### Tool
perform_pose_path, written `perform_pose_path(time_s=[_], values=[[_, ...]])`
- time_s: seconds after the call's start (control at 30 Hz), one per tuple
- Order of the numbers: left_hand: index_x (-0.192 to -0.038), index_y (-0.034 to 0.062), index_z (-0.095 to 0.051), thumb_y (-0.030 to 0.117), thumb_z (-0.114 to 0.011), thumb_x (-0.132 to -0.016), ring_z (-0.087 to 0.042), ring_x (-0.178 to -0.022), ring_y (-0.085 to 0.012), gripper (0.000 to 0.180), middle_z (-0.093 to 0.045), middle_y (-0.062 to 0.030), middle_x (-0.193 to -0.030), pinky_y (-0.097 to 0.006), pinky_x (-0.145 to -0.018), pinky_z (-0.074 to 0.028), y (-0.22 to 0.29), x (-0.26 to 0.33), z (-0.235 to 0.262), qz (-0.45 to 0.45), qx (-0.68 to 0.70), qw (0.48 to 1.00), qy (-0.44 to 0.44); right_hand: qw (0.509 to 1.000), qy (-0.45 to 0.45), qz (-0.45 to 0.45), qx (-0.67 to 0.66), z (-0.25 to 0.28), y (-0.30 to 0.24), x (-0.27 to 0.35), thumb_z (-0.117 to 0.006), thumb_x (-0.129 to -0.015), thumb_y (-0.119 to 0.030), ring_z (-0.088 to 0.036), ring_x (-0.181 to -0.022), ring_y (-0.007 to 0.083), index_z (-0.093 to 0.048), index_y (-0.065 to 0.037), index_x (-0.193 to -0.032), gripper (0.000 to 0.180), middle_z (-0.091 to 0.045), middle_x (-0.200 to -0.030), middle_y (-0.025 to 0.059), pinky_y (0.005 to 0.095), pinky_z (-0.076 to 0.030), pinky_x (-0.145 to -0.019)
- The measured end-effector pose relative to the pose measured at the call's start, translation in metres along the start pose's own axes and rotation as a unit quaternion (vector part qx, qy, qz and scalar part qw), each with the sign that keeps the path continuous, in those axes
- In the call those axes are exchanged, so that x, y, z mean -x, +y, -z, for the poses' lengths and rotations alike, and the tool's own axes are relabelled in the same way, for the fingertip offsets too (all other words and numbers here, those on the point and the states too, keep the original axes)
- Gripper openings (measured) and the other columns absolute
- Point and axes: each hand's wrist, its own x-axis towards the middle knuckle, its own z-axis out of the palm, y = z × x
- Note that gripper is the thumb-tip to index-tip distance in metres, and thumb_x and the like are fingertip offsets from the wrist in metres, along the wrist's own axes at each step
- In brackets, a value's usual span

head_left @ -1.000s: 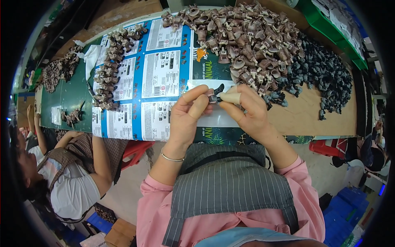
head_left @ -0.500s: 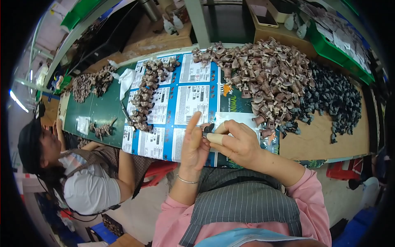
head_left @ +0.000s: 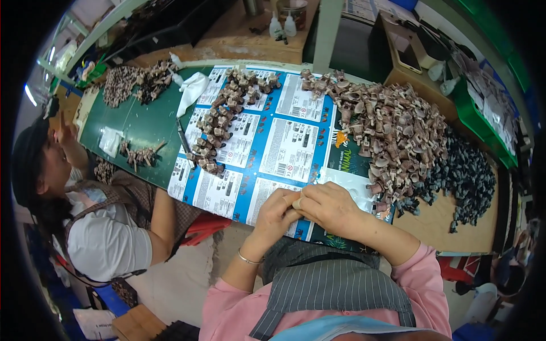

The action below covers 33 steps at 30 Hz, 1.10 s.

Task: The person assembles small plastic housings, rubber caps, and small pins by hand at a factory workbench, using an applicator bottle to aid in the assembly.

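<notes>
My left hand (head_left: 276, 217) and my right hand (head_left: 331, 208) meet over the near edge of the table, fingers closed and pressed together. Whatever lies between the fingertips is hidden by them. Pale finger covers show on the right hand. Beyond the hands, printed blue-and-white sheets (head_left: 291, 149) cover the tabletop. To the right rises a big heap of brownish, hollow plastic figure parts (head_left: 398, 133), and beside it a spread of dark grey figure parts (head_left: 469, 173). A curving row of brown-and-dark figures (head_left: 216, 128) stands on the sheets at the left.
A co-worker (head_left: 108, 227) sits at the left by the green tabletop (head_left: 142, 128), near more small parts (head_left: 122, 85). A white cloth (head_left: 192, 91) and a dark pen-like tool (head_left: 183, 136) lie between us. Small white bottles (head_left: 282, 25), a phone (head_left: 405, 51) and a green bin (head_left: 483, 122) stand along the back.
My view has shifted, so the table sits differently in the picture. My left fingers, raised before, have folded in against the right hand. The small dark piece between them is now covered.
</notes>
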Motion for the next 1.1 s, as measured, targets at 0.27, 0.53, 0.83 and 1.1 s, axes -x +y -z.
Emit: perform_pose_path(time_s=[0.27,0.53,0.83,1.1], values=[[-0.111,0.0055,-0.065,0.014,-0.073,-0.08,-0.061,-0.073,-0.0273,0.034,-0.057,-0.011,-0.083,-0.034,-0.064,-0.049,0.001,0.001,0.001,0.045,-0.004,0.999,-0.028,0.999,-0.03,0.021,0.013,0.011,0.005,-0.012,-0.066,-0.076,-0.014,-0.058,-0.073,0.0181,-0.057,-0.012,-0.09,0.017,-0.051,-0.079,0.0022,0.0316,-0.041,-0.06],[-0.114,0.0048,-0.063,0.011,-0.074,-0.079,-0.061,-0.073,-0.0228,0.037,-0.059,-0.0096,-0.088,-0.031,-0.062,-0.049,0.006,0.004,-0.008,0.018,-0.025,0.999,0.032,0.999,0.001,0.02,0.031,0.001,0.001,-0.007,-0.066,-0.077,-0.014,-0.058,-0.073,0.0174,-0.057,-0.011,-0.09,0.017,-0.052,-0.08,0.0021,0.0305,-0.04,-0.06],[-0.108,0.0049,-0.066,0.006,-0.076,-0.075,-0.059,-0.066,-0.0178,0.034,-0.059,-0.0083,-0.083,-0.029,-0.061,-0.049,0.002,0.001,-0.008,0.026,0.009,0.999,0.042,0.998,0.05,0.006,0.025,-0.007,0.003,0.0,-0.068,-0.078,-0.013,-0.06,-0.072,0.0212,-0.061,-0.011,-0.096,0.019,-0.054,-0.081,0.0043,0.0331,-0.042,-0.059],[-0.127,0.0042,-0.058,0.009,-0.074,-0.081,-0.058,-0.073,-0.0097,0.05,-0.065,-0.0045,-0.092,-0.024,-0.067,-0.05,-0.014,-0.035,0.002,0.109,0.004,0.991,0.073,0.974,0.211,-0.084,0.019,0.049,0.007,0.042,-0.073,-0.077,-0.003,-0.059,-0.073,0.025,-0.066,-0.007,-0.101,0.026,-0.061,-0.084,0.0099,0.0334,-0.045,-0.061]])
